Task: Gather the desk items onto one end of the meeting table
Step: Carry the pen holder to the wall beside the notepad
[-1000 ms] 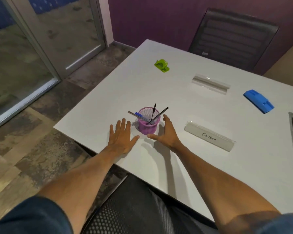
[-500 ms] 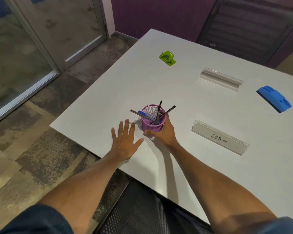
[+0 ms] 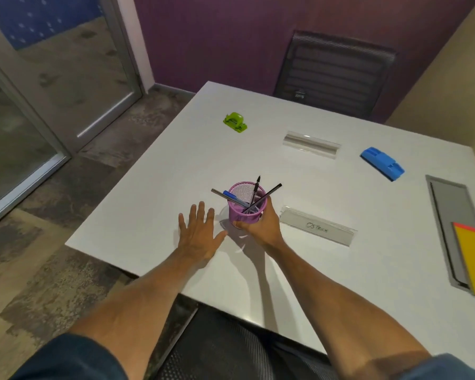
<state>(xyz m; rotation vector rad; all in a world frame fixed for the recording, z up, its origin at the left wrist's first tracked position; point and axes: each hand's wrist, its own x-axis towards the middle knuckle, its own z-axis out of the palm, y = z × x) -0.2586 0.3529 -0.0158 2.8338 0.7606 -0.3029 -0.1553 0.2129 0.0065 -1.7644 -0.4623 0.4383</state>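
Near the table's [image 3: 154,204] front edge, our right hand [image 3: 261,226] wraps the cup [image 3: 246,207] of pens [image 3: 254,196], fingers clamped on its side. Our left hand [image 3: 199,237] lies flat just beside it, fingers spread. Farther off sit a punch [image 3: 235,122], an eraser [image 3: 381,163] and two nameplates [image 3: 317,227].

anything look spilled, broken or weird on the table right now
Nothing spilled or damaged. The pink mesh pen cup stands upright in the right hand, its pens splayed at loose angles. The left hand rests flat on the table.
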